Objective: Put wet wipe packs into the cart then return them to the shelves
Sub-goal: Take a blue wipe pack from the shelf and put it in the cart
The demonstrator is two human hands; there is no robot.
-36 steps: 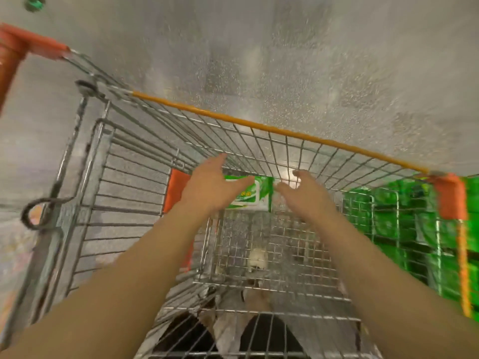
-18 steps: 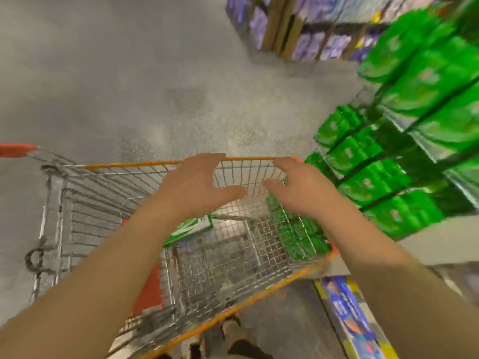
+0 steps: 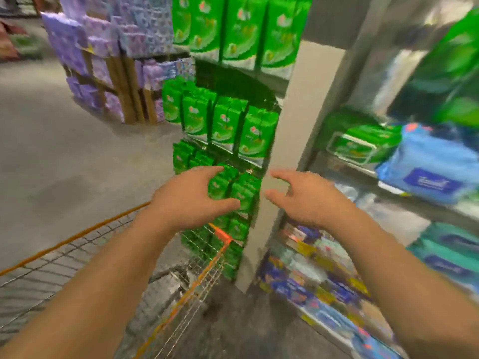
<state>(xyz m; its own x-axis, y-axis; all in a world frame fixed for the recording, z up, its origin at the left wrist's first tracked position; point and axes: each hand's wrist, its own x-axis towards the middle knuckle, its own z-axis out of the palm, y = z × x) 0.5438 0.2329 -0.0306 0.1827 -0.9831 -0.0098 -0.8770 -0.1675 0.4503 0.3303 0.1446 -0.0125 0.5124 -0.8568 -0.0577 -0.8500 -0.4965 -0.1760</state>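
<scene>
Head view: left hand [image 3: 191,200] and right hand [image 3: 305,198] are hovering half-open, holding nothing. Packs [image 3: 230,187] are sitting on shelf just beyond fingertips, cart [image 3: 181,301] below. Likely light, soft, slick film; gripping 2 short sides.

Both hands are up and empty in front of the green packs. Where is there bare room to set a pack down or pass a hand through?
Free: the open gap between the left hand and right hand; the bare floor left of the green wet wipe packs. The cart basket is mostly hidden by the arms. Crowded: the shelves at right.
</scene>
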